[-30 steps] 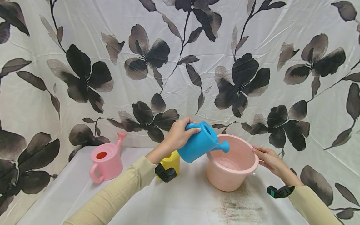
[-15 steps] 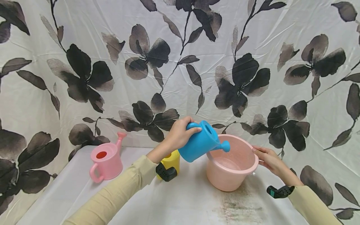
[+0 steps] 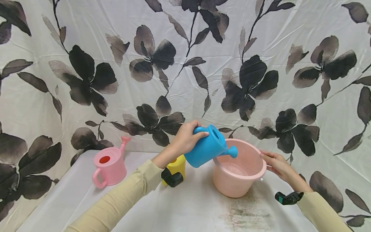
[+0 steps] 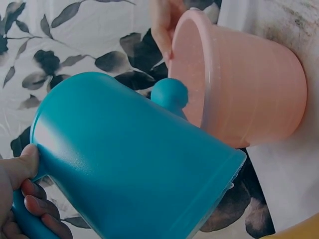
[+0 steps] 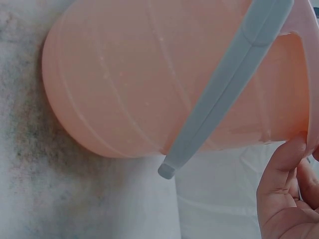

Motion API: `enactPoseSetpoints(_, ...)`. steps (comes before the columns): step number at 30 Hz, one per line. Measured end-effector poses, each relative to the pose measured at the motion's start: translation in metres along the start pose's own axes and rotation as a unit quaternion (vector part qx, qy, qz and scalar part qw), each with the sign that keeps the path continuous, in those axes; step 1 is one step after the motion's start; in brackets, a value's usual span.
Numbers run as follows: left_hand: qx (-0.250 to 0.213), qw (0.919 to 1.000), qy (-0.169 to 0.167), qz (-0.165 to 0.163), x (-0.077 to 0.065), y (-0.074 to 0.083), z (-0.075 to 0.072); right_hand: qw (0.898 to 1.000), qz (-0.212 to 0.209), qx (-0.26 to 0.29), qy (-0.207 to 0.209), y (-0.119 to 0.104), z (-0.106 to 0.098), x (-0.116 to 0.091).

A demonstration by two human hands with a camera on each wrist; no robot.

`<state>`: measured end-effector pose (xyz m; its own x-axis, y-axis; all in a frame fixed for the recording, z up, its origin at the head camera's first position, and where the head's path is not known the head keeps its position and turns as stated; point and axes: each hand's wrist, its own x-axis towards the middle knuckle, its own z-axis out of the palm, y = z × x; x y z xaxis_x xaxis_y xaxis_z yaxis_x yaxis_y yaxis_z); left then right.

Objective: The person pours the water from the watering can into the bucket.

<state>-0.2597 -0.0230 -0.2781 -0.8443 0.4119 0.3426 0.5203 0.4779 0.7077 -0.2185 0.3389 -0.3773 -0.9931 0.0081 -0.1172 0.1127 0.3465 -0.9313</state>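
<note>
My left hand (image 3: 186,138) grips the handle of a blue watering can (image 3: 204,148), held above the table and tilted to the right. Its round spout head (image 4: 169,93) reaches over the near left part of a pink bucket's rim. That bucket (image 3: 232,185) stands on the table. At its right side my right hand (image 3: 278,164) pinches the rim between thumb and fingers, as the right wrist view shows closely. A pale bucket handle (image 5: 222,94) hangs across the outer wall there. No water is visible leaving the spout.
A pink watering can (image 3: 111,172) stands at the table's left. Behind my left forearm is a partly hidden yellow container (image 3: 179,166). Dark stains (image 3: 250,214) mark the white table (image 3: 191,206) in front of the bucket. A flowered cloth (image 3: 208,96) hangs behind.
The blue watering can and my left hand have shifted very slightly to the right. My right hand and the bucket look still.
</note>
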Motion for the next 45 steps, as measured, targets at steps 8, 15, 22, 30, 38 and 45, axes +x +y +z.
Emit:
enactPoseSetpoints(8,0.001,1.0000,0.000,-0.003,-0.0016,0.0013,0.0007,1.000,-0.001,-0.004,0.000,0.0007,-0.0001,-0.0013)
enactPoseSetpoints(15,0.003,1.0000,0.003,-0.001,-0.0019,0.0013,-0.0005,1.000,-0.005,0.007,0.000,0.0013,-0.0002,-0.0005)
enactPoseSetpoints(22,0.004,1.0000,0.006,0.003,-0.0018,0.0017,-0.0020,1.000,-0.004,0.000,-0.001,0.0017,-0.0009,-0.0010)
enactPoseSetpoints(30,0.006,1.0000,0.003,0.003,-0.0018,0.0020,-0.0023,1.000,-0.006,0.001,-0.005,0.0030,-0.0013,-0.0011)
enactPoseSetpoints(38,0.008,0.9999,0.003,0.005,-0.0020,0.0023,-0.0023,1.000,-0.012,0.003,-0.007,0.0032,-0.0008,-0.0011)
enactPoseSetpoints(45,0.010,1.0000,0.000,0.003,-0.0030,0.0031,-0.0033,1.000,-0.013,0.003,-0.007,0.0040,-0.0006,-0.0002)
